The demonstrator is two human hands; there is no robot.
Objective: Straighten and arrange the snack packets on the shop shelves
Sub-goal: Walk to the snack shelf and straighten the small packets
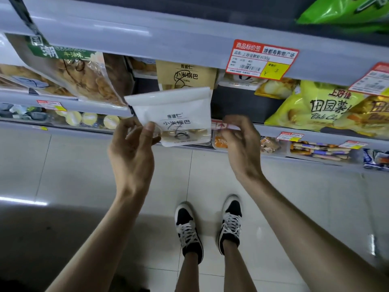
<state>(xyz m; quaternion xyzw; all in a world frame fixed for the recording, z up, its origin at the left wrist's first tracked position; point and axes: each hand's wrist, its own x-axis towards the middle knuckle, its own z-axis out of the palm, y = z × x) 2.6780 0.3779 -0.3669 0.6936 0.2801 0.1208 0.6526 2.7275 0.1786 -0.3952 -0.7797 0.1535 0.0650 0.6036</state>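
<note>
A white snack packet [174, 114] with black lettering and a clear window at its bottom hangs in front of the middle shelf. My left hand [134, 148] pinches its lower left corner between thumb and fingers. My right hand [240, 142] is just right of the packet, its fingertips curled at the shelf's front edge by a small red label, not clearly touching the packet. Behind the white packet, a tan packet [185, 74] of the same brand stands upright on the shelf.
A large clear bag of biscuits [80, 76] leans out at the left. Yellow potato chip bags [315, 106] fill the shelf at the right. A red and yellow price tag [263, 60] sits on the upper shelf rail. Lower shelves hold small packets. My feet stand on pale floor tiles.
</note>
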